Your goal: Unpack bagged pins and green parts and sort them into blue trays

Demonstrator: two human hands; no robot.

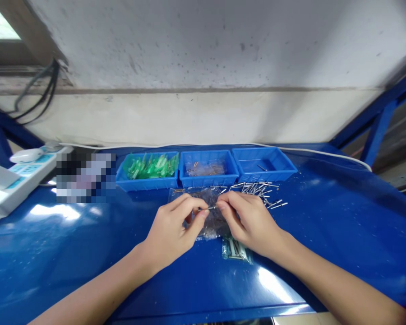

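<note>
My left hand (pixel 177 223) pinches a thin metal pin (pixel 209 208) between thumb and forefinger. My right hand (pixel 248 221) is closed in a pinch at the pin's other end; its fingertips hide whatever else they may hold. Beneath both hands lies a clear plastic bag (pixel 211 230) on the blue table. A loose pile of silvery metal pins (pixel 262 189) is spread just beyond my right hand. Close under my right wrist sits a small clear packet (pixel 235 250) with several metal pins inside.
Three blue bins stand in a row: the left bin (pixel 147 183) holds green plastic pieces, the middle bin (pixel 208 180) bagged brass-coloured pieces, the right bin (pixel 267 176) a thin pin. A white power strip (pixel 30 180) and a blurred-out object (pixel 86 178) lie left. A white cable (pixel 149 146) runs behind.
</note>
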